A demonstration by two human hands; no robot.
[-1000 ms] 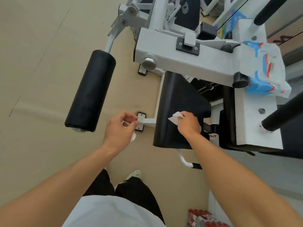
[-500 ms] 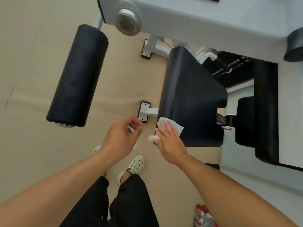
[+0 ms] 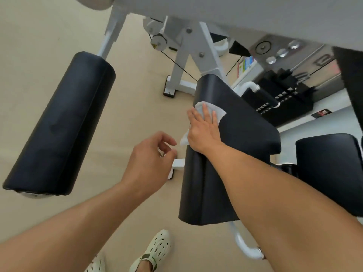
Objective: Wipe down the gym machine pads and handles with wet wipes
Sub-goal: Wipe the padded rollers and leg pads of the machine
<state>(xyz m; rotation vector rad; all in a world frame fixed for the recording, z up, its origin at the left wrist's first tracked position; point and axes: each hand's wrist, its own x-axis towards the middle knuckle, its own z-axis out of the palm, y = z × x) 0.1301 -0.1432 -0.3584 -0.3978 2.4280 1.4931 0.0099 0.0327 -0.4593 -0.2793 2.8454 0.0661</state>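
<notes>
My right hand (image 3: 204, 130) lies flat with straight fingers on a white wet wipe (image 3: 213, 109), pressing it onto the left part of the black seat pad (image 3: 241, 146). The wipe's lower end hangs over the pad's left edge. My left hand (image 3: 151, 160) hovers just left of the pad, by a white frame bracket (image 3: 177, 163). Its fingers are curled, with thumb and forefinger pinching a small white scrap that barely shows. A long black roller pad (image 3: 64, 122) hangs on its white arm at the left.
A second black pad (image 3: 330, 173) sits at the right. The white machine frame (image 3: 188, 55) and cables stand behind the seat, the dark weight stack (image 3: 284, 101) further right. A white curved handle (image 3: 243, 246) juts out below the seat. My shoes (image 3: 155, 250) stand on the beige floor.
My right hand has slid the wipe from the pad's near left edge further up the pad, fingers now flat. My head has dropped lower under the frame. The left hand stays by the bracket.
</notes>
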